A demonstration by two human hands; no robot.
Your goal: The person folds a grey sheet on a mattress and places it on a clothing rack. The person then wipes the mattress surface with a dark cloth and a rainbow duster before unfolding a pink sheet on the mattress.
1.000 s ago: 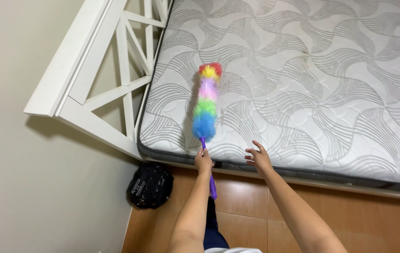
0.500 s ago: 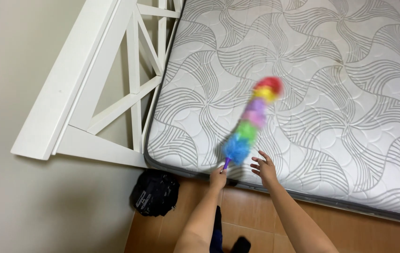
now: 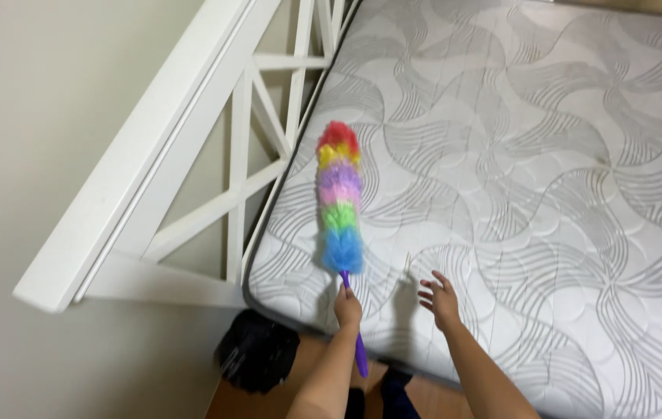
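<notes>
L hand (image 3: 347, 305) fist-tight on purple handle of rainbow duster (image 3: 339, 198), head lying on mattress (image 3: 548, 178) nr left edge; R hand (image 3: 441, 299) empty, fingers spread (hovering). Risk: fluff snagging white bed frame (image 3: 191, 147).

a bedroom in a home: a bare quilted mattress (image 3: 517, 194) with a grey wavy pattern fills most of the view, set against a white wooden bed frame (image 3: 191, 178) with crossed slats; a plain cream wall (image 3: 44, 116) runs beside it, and a strip of wooden floor (image 3: 230, 403) shows at the foot, where a dark bag (image 3: 257, 351) lies
</notes>
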